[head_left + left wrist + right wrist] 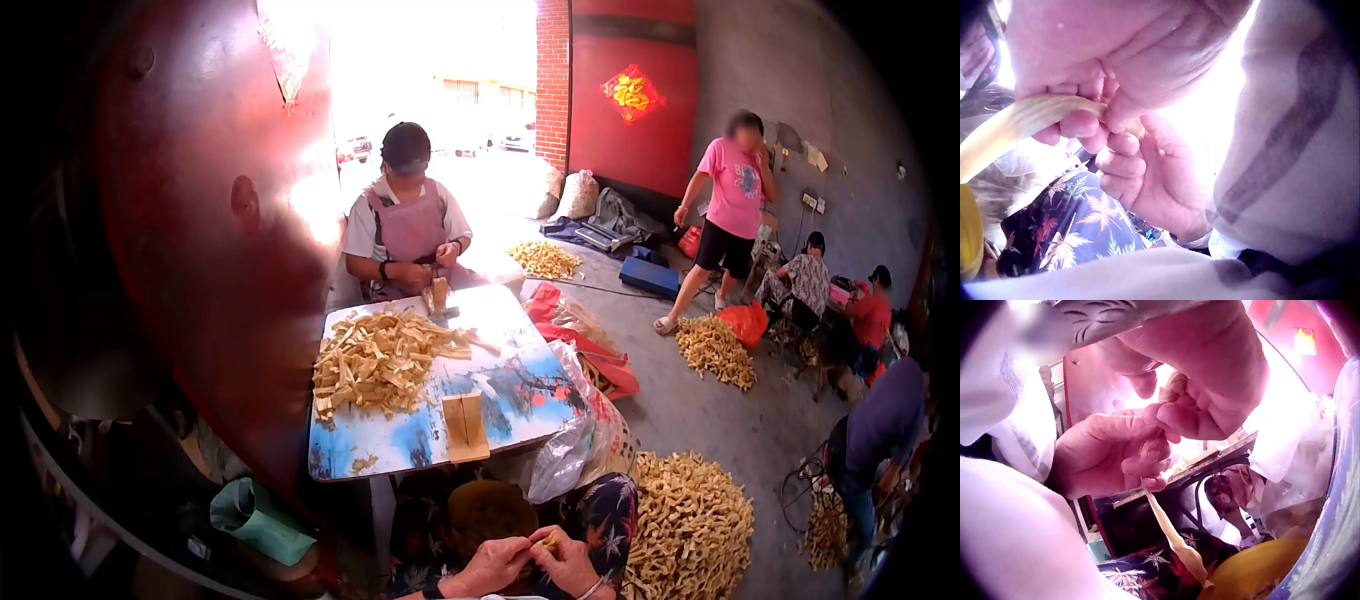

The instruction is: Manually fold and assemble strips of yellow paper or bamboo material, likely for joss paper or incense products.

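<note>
Both hands meet over the lap in the head view. My left hand [497,562] pinches a pale yellow, flat, pliable strip [1029,119], whose long free end hangs down in the right wrist view [1172,534]. Close against it, my right hand [568,562] grips the strip's other part, a small folded bit [1174,386] showing between thumb and fingers. Fingertips of the two hands touch, and they hide the middle of the strip. Below the hands, a yellow basin [1260,569] sits at the lap, by patterned dark trousers [1085,219].
A table [420,450] ahead bears a heap of similar strips [375,360] and an upright wooden block [465,428]. Opposite sits a person [405,220]. Small knotted pieces [690,520] are heaped on the floor at right, beside a plastic bag [570,450].
</note>
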Motion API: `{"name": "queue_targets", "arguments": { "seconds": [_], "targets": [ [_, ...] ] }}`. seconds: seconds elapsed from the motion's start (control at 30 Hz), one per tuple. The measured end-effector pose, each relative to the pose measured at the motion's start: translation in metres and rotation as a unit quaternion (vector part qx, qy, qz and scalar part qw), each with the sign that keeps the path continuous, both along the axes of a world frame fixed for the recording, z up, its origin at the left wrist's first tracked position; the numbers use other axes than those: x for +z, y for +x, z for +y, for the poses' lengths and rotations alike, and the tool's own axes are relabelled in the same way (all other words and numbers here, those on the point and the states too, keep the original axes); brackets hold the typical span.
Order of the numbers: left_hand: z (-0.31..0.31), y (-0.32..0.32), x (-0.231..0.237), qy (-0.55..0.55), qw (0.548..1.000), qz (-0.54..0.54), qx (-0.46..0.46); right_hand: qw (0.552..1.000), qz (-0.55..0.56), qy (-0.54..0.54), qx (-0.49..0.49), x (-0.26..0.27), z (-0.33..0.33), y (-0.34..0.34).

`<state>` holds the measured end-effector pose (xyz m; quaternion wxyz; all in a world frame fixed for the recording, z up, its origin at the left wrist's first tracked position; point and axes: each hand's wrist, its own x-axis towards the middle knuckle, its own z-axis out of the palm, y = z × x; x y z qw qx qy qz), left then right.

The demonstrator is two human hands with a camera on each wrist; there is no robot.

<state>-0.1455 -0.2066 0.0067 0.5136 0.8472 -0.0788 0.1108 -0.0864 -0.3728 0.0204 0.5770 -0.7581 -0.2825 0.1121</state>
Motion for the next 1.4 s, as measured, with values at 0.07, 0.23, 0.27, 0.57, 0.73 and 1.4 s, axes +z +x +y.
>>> {"name": "queue_targets", "arguments": {
  "seconds": [0.07, 0.23, 0.27, 0.57, 0.73, 1.4],
  "targets": [
    [0.001, 0.001, -0.001, -0.005, 1.000, -0.006, 0.010, 0.999, 0.042, 0.013, -0.021, 0.012, 0.001, -0.004],
    [-0.003, -0.004, 0.011, -0.013, 1.000, 0.027, 0.007, 0.995, -0.077, 0.031, -0.063, 0.013, 0.002, -0.002],
    [-0.003, -0.003, 0.013, -0.019, 0.999, 0.028, -0.002, 0.994, -0.087, 0.025, -0.065, 0.012, 0.001, 0.000],
    [-0.009, 0.010, 0.027, -0.087, 0.996, 0.024, -0.021, 0.986, -0.157, 0.010, -0.052, 0.005, -0.001, 0.013],
    [0.004, 0.038, 0.050, -0.056, 0.997, 0.025, -0.039, 0.994, -0.102, -0.031, 0.002, 0.029, 0.000, 0.054],
    [-0.011, 0.039, 0.041, -0.218, 0.972, 0.093, 0.007, 0.985, -0.119, 0.059, -0.111, -0.031, 0.023, 0.064]
  ]
}}
